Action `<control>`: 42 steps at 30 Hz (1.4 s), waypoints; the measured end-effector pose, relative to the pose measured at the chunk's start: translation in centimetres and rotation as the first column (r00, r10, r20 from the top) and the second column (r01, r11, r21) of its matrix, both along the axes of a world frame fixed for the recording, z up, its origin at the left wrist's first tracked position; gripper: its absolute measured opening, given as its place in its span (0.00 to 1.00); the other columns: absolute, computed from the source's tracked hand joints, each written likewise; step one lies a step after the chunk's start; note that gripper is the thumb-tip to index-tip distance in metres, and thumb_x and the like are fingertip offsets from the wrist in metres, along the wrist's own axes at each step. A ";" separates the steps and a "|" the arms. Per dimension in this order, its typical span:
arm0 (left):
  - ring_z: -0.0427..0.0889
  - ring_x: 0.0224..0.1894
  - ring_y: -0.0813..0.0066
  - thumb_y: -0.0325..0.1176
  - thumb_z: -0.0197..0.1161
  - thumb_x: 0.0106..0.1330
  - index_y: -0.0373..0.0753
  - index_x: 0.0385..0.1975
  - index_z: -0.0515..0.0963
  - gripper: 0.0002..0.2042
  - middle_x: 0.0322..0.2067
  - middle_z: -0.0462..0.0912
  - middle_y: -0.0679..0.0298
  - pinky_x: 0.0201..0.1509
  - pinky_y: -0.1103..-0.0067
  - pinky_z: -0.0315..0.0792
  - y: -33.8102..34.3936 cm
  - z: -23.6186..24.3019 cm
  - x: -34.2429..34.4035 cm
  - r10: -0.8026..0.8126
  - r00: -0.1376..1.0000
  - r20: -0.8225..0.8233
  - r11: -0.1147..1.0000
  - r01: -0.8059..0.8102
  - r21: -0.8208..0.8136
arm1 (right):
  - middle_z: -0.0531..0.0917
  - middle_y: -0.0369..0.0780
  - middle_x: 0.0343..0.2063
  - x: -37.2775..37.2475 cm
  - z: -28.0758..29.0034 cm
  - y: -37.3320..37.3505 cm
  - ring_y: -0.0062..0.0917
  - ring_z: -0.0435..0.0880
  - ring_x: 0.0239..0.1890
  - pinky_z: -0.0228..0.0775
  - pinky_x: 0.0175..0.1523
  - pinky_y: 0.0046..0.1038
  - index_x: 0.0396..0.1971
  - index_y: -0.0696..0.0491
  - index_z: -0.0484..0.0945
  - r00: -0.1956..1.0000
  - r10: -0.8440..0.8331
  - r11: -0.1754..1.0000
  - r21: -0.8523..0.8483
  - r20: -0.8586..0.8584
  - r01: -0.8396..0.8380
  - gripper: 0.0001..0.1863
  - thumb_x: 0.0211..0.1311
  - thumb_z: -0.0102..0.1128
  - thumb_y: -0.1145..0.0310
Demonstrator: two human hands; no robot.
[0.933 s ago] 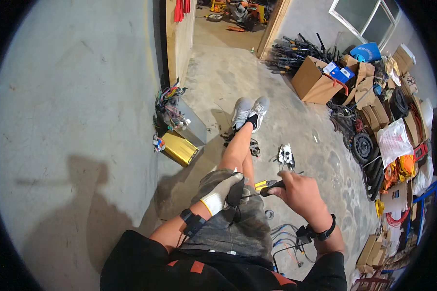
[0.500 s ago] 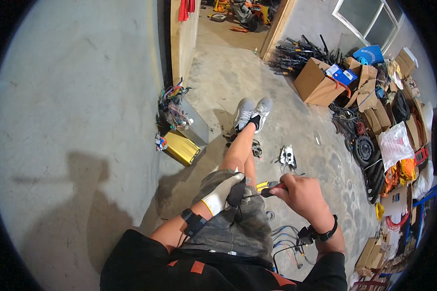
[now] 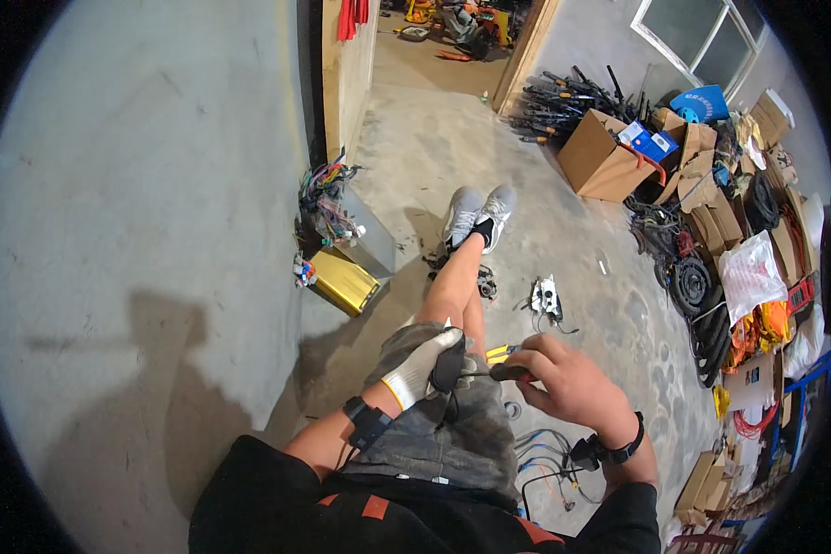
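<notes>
My left hand (image 3: 417,367), in a white knit glove, is closed round a small black housing (image 3: 448,363) above my lap. A thin dark cord hangs from the housing. My bare right hand (image 3: 572,383) grips a screwdriver (image 3: 506,372) with a dark and red handle. Its shaft points left and meets the housing's right side; the exact contact of the tip is too small to make out. Just beyond the screwdriver, a yellow-and-black tool (image 3: 499,354) is partly hidden by my right hand. Grey shorts (image 3: 434,439) lie beneath both hands.
On the floor ahead sits a white-and-black device (image 3: 546,299); cables (image 3: 549,452) and a grey ring (image 3: 513,410) lie to the right. A gold metal box (image 3: 346,282) and a wire bundle (image 3: 328,203) stand by the left wall. Cardboard boxes (image 3: 593,166) and clutter line the right.
My right hand has turned on the screwdriver handle, its fingers now more spread and slightly lower. The left hand and the black housing stay about where they were.
</notes>
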State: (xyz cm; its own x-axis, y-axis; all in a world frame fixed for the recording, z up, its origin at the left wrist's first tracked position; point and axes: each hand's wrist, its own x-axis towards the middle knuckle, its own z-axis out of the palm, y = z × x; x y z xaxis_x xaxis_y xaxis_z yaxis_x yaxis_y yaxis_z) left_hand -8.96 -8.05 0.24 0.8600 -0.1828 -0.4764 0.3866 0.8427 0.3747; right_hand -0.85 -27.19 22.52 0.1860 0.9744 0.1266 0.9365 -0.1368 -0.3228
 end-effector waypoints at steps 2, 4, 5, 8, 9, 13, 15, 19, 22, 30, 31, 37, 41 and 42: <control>0.85 0.25 0.66 0.51 0.51 0.77 0.39 0.57 0.73 0.22 0.30 0.85 0.57 0.29 0.74 0.80 0.2 0.0 0.1 -0.011 1.000 0.007 1.000 0.011 0.012 | 0.80 0.42 0.39 -0.3 0.2 0.6 0.41 0.83 0.38 0.77 0.39 0.35 0.48 0.50 0.77 0.999 -0.011 1.000 0.024 -0.043 0.012 0.16 0.62 0.67 0.63; 0.85 0.25 0.66 0.51 0.50 0.77 0.38 0.57 0.73 0.22 0.30 0.85 0.57 0.29 0.74 0.80 0.1 0.1 0.2 -0.032 0.999 0.016 0.999 0.032 0.022 | 0.80 0.42 0.39 -0.4 0.2 0.5 0.41 0.83 0.38 0.77 0.39 0.36 0.47 0.50 0.77 0.996 -0.031 0.998 0.047 -0.082 0.035 0.16 0.62 0.67 0.63; 0.85 0.25 0.66 0.51 0.50 0.77 0.38 0.57 0.73 0.22 0.29 0.85 0.57 0.29 0.74 0.80 0.1 0.0 0.2 -0.029 1.000 0.006 0.999 0.029 0.022 | 0.80 0.42 0.39 -0.3 0.0 0.4 0.41 0.83 0.38 0.78 0.39 0.36 0.48 0.51 0.77 0.975 -0.223 0.967 -0.130 -0.005 0.220 0.17 0.62 0.67 0.63; 0.85 0.25 0.66 0.51 0.50 0.77 0.38 0.58 0.73 0.23 0.29 0.85 0.57 0.29 0.74 0.80 0.0 -0.6 0.2 -0.016 1.000 0.010 1.000 0.016 -0.003 | 0.80 0.44 0.39 0.2 -0.1 0.1 0.41 0.84 0.39 0.78 0.39 0.37 0.49 0.52 0.76 0.943 -0.314 0.906 -0.261 0.111 0.332 0.18 0.62 0.67 0.62; 0.85 0.25 0.66 0.51 0.49 0.78 0.38 0.58 0.73 0.23 0.29 0.85 0.57 0.29 0.74 0.80 -0.1 -0.9 0.4 -0.008 1.000 0.025 1.000 0.009 -0.029 | 0.80 0.44 0.39 0.4 -0.1 0.0 0.41 0.84 0.39 0.78 0.39 0.37 0.49 0.52 0.76 0.963 -0.239 0.935 -0.239 0.120 0.262 0.18 0.62 0.67 0.61; 0.85 0.25 0.66 0.50 0.49 0.78 0.38 0.59 0.73 0.23 0.30 0.86 0.57 0.29 0.73 0.81 0.1 -0.3 0.2 -0.015 1.000 0.001 1.000 0.015 0.023 | 0.80 0.44 0.39 -0.3 0.5 0.4 0.40 0.84 0.39 0.77 0.39 0.37 0.48 0.52 0.77 0.992 -0.012 1.000 -0.002 -0.123 0.012 0.18 0.63 0.67 0.61; 0.85 0.25 0.66 0.50 0.49 0.78 0.38 0.58 0.74 0.23 0.29 0.86 0.57 0.29 0.74 0.81 0.1 0.2 0.0 -0.014 1.000 0.010 1.000 0.014 -0.006 | 0.80 0.43 0.37 -0.3 -0.2 0.5 0.41 0.84 0.37 0.77 0.38 0.38 0.48 0.52 0.77 0.994 -0.056 0.998 0.022 -0.092 0.058 0.17 0.63 0.66 0.60; 0.85 0.25 0.67 0.51 0.49 0.77 0.39 0.57 0.74 0.23 0.30 0.86 0.57 0.29 0.75 0.81 0.2 -0.9 0.3 -0.028 0.999 0.019 0.999 0.028 -0.040 | 0.81 0.40 0.31 0.2 -0.6 0.0 0.41 0.85 0.33 0.77 0.35 0.38 0.48 0.51 0.77 0.923 -0.338 0.910 -0.187 0.183 0.370 0.17 0.63 0.67 0.60; 0.85 0.24 0.67 0.52 0.50 0.77 0.39 0.57 0.75 0.23 0.30 0.86 0.57 0.28 0.74 0.81 0.1 -0.6 0.3 -0.017 0.999 0.034 1.000 0.016 0.027 | 0.81 0.40 0.31 0.4 -0.5 -0.2 0.40 0.85 0.33 0.78 0.38 0.36 0.51 0.48 0.76 1.000 -0.024 0.999 -0.028 0.006 0.024 0.18 0.62 0.67 0.62; 0.85 0.25 0.68 0.52 0.50 0.77 0.39 0.56 0.75 0.22 0.31 0.86 0.57 0.30 0.75 0.81 0.2 -0.3 0.0 -0.028 0.999 -0.015 0.998 0.029 0.055 | 0.81 0.42 0.38 0.0 -0.1 0.1 0.42 0.84 0.37 0.78 0.40 0.38 0.52 0.51 0.75 0.938 -0.337 0.891 -0.295 0.078 0.344 0.24 0.57 0.71 0.65; 0.85 0.25 0.68 0.52 0.50 0.77 0.39 0.56 0.75 0.22 0.31 0.86 0.57 0.30 0.75 0.81 0.2 -0.5 0.1 -0.023 1.000 -0.014 0.998 0.024 0.057 | 0.81 0.43 0.38 0.0 0.0 0.2 0.43 0.84 0.38 0.78 0.41 0.39 0.54 0.52 0.74 0.906 -0.395 0.825 -0.374 0.154 0.423 0.26 0.56 0.72 0.64; 0.85 0.25 0.67 0.51 0.50 0.78 0.39 0.55 0.74 0.22 0.30 0.85 0.57 0.30 0.73 0.81 0.0 -0.3 0.3 0.002 1.000 0.021 1.000 -0.002 0.009 | 0.83 0.44 0.35 -0.5 -0.1 0.4 0.40 0.86 0.36 0.78 0.39 0.37 0.49 0.54 0.76 0.995 -0.026 0.997 0.066 -0.094 0.033 0.25 0.59 0.71 0.53; 0.84 0.25 0.66 0.52 0.50 0.78 0.40 0.55 0.75 0.21 0.30 0.85 0.57 0.30 0.72 0.81 -0.1 0.3 0.2 -0.012 1.000 -0.013 1.000 0.013 0.028 | 0.82 0.44 0.40 -0.6 -0.1 0.5 0.39 0.86 0.38 0.78 0.40 0.37 0.49 0.53 0.76 0.967 -0.247 0.963 -0.130 -0.067 0.237 0.19 0.61 0.69 0.63; 0.84 0.25 0.66 0.51 0.51 0.78 0.40 0.54 0.75 0.21 0.30 0.85 0.57 0.30 0.72 0.81 -0.1 0.4 0.2 -0.021 0.999 -0.039 0.999 0.023 0.039 | 0.81 0.44 0.40 -0.5 -0.1 0.6 0.40 0.85 0.38 0.79 0.40 0.38 0.51 0.52 0.75 0.942 -0.335 0.903 -0.278 0.026 0.328 0.21 0.61 0.69 0.64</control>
